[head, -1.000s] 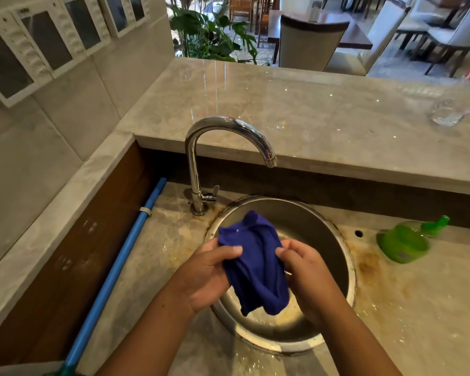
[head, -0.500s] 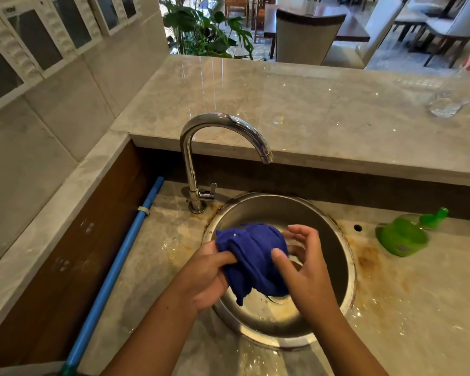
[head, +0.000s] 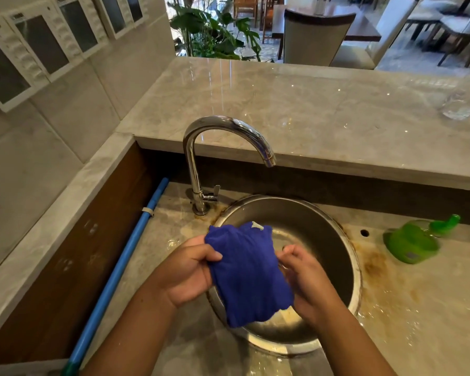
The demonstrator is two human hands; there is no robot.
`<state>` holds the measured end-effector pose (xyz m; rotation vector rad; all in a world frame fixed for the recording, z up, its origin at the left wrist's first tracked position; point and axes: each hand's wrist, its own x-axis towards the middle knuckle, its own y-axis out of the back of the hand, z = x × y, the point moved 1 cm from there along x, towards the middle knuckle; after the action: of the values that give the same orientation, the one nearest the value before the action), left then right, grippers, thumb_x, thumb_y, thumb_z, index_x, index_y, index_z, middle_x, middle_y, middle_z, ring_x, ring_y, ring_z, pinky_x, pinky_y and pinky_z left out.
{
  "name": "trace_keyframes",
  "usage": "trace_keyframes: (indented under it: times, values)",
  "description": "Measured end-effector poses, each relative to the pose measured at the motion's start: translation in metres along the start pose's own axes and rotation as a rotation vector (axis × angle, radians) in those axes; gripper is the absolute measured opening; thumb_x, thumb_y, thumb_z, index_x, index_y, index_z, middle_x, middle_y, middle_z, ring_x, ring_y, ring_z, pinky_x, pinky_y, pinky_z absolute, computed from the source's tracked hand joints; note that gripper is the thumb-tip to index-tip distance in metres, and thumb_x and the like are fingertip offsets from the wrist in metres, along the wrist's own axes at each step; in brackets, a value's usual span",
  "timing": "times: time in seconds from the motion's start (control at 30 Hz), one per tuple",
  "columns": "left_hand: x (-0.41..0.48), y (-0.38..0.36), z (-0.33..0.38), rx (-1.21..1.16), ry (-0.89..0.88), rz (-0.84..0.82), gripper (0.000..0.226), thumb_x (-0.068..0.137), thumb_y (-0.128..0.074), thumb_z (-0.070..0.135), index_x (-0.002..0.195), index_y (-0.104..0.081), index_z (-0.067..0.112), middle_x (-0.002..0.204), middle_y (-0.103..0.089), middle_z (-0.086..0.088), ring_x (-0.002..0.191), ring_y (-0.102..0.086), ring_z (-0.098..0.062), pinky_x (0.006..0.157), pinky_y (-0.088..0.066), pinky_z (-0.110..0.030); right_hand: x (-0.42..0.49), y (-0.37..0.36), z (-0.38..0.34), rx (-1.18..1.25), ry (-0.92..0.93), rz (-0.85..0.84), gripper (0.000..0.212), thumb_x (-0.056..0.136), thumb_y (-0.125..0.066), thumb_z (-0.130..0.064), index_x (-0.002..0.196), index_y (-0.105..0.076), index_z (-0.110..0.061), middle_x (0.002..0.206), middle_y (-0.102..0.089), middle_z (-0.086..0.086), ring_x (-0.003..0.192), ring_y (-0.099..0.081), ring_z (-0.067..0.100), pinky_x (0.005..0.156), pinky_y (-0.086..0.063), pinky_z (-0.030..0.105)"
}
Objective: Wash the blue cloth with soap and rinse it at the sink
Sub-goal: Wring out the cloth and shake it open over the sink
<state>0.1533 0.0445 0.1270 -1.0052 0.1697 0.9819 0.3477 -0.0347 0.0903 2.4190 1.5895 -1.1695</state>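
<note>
The blue cloth [head: 248, 275] hangs bunched over the round steel sink [head: 323, 221], stretched between both hands. My left hand [head: 186, 272] pinches its left edge, thumb on top. My right hand [head: 305, 275] grips its right edge with curled fingers. A small white tag shows at the cloth's top. The chrome tap [head: 201, 164] arches above the sink's back left; no water runs from its spout. A green soap bottle [head: 413, 241] lies on its side on the counter right of the sink.
A blue pipe [head: 125, 256] runs along the wet, stained lower counter at the left. A raised marble ledge [head: 310, 109] sits behind the sink, with a clear glass [head: 457, 107] at its far right. A tiled wall stands on the left.
The cloth was balled up between the hands half a second ago; now both hands have pulled apart and it is spread wider. The right hand's fingers have closed on its edge.
</note>
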Motion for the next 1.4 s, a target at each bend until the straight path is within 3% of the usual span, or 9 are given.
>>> trace_keyframes:
  times: [0.13,0.33,0.47,0.67,0.83,0.97,1.07,1.23,1.4]
  values:
    - [-0.001,0.006,-0.003,0.054,0.030,-0.012,0.049,0.075,-0.051,-0.013,0.122,-0.059,-0.004,0.123,-0.066,-0.024,0.108,-0.067,-0.033,0.086,-0.058,-0.040,0.002,0.000,0.014,0.275,-0.353,-0.182,0.061,0.093,-0.054,-0.055,0.129,-0.059,-0.006,0.132,-0.063,0.019,0.121,-0.060,0.035,0.111,-0.038,0.052]
    - [-0.004,0.019,-0.006,0.127,0.046,0.063,0.041,0.089,-0.049,-0.008,0.129,-0.055,-0.007,0.128,-0.063,-0.026,0.120,-0.061,-0.036,0.099,-0.051,-0.043,0.006,-0.014,0.023,-0.038,-0.063,-0.212,0.040,0.086,-0.068,-0.021,0.123,-0.061,-0.009,0.115,-0.073,0.014,0.106,-0.070,0.029,0.094,-0.054,0.046]
    - [-0.003,0.036,-0.027,0.079,0.001,0.314,0.029,0.099,-0.050,0.005,0.122,-0.060,-0.008,0.114,-0.071,-0.024,0.110,-0.066,-0.033,0.097,-0.051,-0.044,0.007,-0.038,0.040,-0.434,0.256,-0.045,0.021,0.093,-0.066,-0.025,0.113,-0.059,-0.024,0.110,-0.069,0.004,0.099,-0.067,0.022,0.086,-0.056,0.042]
    - [-0.019,0.068,-0.071,0.111,-0.129,0.476,0.028,0.100,-0.054,0.017,0.118,-0.066,0.000,0.112,-0.073,-0.020,0.108,-0.069,-0.033,0.100,-0.051,-0.050,0.006,-0.062,0.076,-0.410,0.315,-0.081,0.016,0.094,-0.064,-0.026,0.109,-0.059,-0.021,0.102,-0.068,0.007,0.096,-0.065,0.027,0.086,-0.053,0.043]
    - [-0.035,0.110,-0.073,0.777,-0.401,0.718,0.017,0.102,-0.047,0.033,0.101,-0.060,0.023,0.092,-0.070,0.003,0.085,-0.067,-0.013,0.080,-0.057,-0.044,0.012,-0.072,0.115,-0.492,0.266,0.053,0.012,0.095,-0.062,-0.024,0.101,-0.058,-0.014,0.099,-0.065,0.013,0.095,-0.063,0.031,0.081,-0.053,0.045]
    - [-0.042,0.151,-0.075,0.939,-0.436,0.697,0.012,0.102,-0.048,0.033,0.099,-0.057,0.026,0.088,-0.068,0.009,0.077,-0.064,-0.002,0.074,-0.056,-0.040,0.010,-0.084,0.149,-0.607,0.320,0.118,0.008,0.097,-0.059,-0.014,0.099,-0.051,-0.012,0.091,-0.061,0.002,0.081,-0.059,0.013,0.065,-0.047,0.017]
    - [-0.039,0.178,-0.074,1.017,-0.353,0.675,0.011,0.098,-0.053,0.036,0.105,-0.058,0.028,0.098,-0.069,0.009,0.092,-0.066,-0.012,0.082,-0.056,-0.044,0.013,-0.089,0.165,-0.643,0.325,0.192,0.010,0.097,-0.060,-0.017,0.099,-0.050,-0.016,0.088,-0.061,-0.003,0.078,-0.059,0.011,0.060,-0.046,0.013]
    - [-0.049,0.196,-0.071,1.436,-0.412,0.785,0.029,0.095,-0.061,0.024,0.122,-0.056,0.018,0.124,-0.051,-0.002,0.108,-0.055,-0.020,0.087,-0.053,-0.038,0.011,-0.078,0.176,-1.076,0.457,0.155,0.032,0.092,-0.064,-0.016,0.120,-0.051,-0.022,0.121,-0.050,-0.006,0.108,-0.054,0.011,0.092,-0.049,0.025]
    - [-0.033,0.185,-0.094,1.679,-0.544,0.531,0.037,0.090,-0.065,0.007,0.126,-0.061,0.008,0.134,-0.056,-0.012,0.123,-0.054,-0.026,0.102,-0.048,-0.036,0.004,-0.086,0.184,-1.473,0.853,0.018,0.043,0.086,-0.068,-0.021,0.127,-0.057,-0.010,0.135,-0.052,0.007,0.122,-0.049,0.019,0.104,-0.045,0.031]
